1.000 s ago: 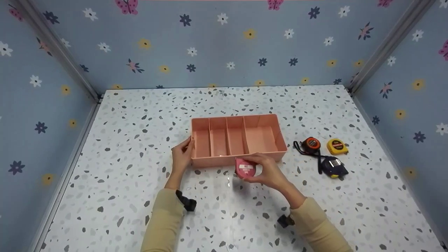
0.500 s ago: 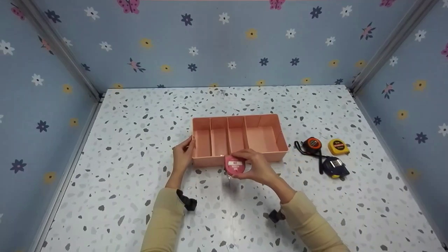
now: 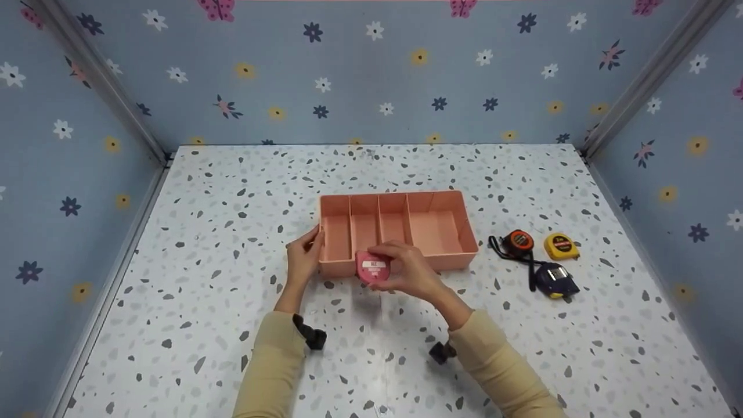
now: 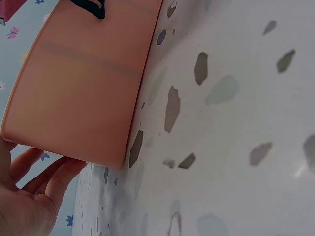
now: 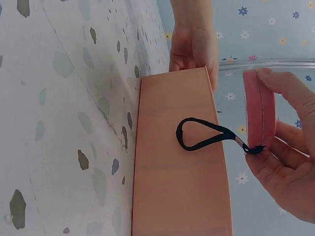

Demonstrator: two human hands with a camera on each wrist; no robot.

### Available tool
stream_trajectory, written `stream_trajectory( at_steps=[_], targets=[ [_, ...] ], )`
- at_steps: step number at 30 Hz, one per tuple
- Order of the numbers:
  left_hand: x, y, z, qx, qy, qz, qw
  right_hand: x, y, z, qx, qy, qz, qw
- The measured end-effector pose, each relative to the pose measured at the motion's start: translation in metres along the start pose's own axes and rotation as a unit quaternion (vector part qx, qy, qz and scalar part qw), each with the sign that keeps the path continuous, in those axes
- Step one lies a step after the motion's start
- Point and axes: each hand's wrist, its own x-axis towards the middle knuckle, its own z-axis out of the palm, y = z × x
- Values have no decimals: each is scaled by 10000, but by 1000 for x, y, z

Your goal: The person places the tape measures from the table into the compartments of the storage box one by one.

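A salmon-pink divided storage box (image 3: 438, 232) rests on the speckled table, its dividers forming several compartments. My left hand (image 3: 302, 255) holds the box's left end; in the left wrist view its fingers (image 4: 61, 177) lie against the end wall, thumb near the rim. My right hand (image 3: 409, 270) pinches a pink tape measure (image 3: 372, 267) between thumb and fingers, raised at the box's front rim, before the narrow compartments. From the tape measure hangs a black wrist strap (image 5: 202, 143), seen in the right wrist view across the front wall.
Right of the box lie an orange-and-black tape measure (image 3: 518, 241), a yellow tape measure (image 3: 561, 246) and a dark blue tape measure (image 3: 555, 280), with black straps between them. Flower-patterned walls (image 3: 371, 69) stand around the table's back and sides.
My right hand has carried the pink tape measure leftward along the box's front edge and slightly away from me. The left hand and the box have stayed in place.
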Motion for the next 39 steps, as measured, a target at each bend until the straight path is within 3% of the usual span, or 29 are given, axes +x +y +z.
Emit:
stream_trajectory(
  at_steps=[6,11,22,32,39],
  targets=[
    [0,-1,0,111,89,184,9997,10,-1,6,200,57,-64,9998],
    [1,0,-1,274,88,119,9995,21,-1,11,135,146,-175,9997],
    [0,0,-2,294,-30,11,9996,44,-1,16,164,40,122,9998],
    [0,0,-2,458,-9,-62,9989,64,3,22,384,38,62,9992],
    [0,1,-1,456,49,82,9989,76,4,23,169,65,261,9995]
  ],
)
